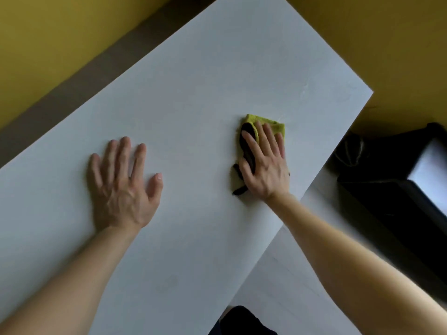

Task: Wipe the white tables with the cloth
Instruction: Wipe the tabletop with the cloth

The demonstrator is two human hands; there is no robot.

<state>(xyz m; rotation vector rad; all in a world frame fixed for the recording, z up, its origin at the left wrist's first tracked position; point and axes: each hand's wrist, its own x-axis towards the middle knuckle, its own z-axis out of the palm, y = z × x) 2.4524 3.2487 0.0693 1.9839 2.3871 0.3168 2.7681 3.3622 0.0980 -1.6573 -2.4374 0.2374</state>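
The right hand (264,166) presses straight, spread fingers on the yellow-green and black cloth (251,151); its long axis runs along them, poking past the fingertips. The left hand (123,187) lies flat, fingers wide, on the white table (193,81).

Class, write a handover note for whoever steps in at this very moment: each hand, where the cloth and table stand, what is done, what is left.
Left hand: open, flat on the white table, holding nothing.
Right hand: fingers straight, pressing the yellow-green cloth flat on the table, near its right edge.
Done: wiping looks under way; how much is already wiped cannot be told.
Left: probably the faint marks beyond the cloth and the remaining top; a lower white surface at right may need wiping too.
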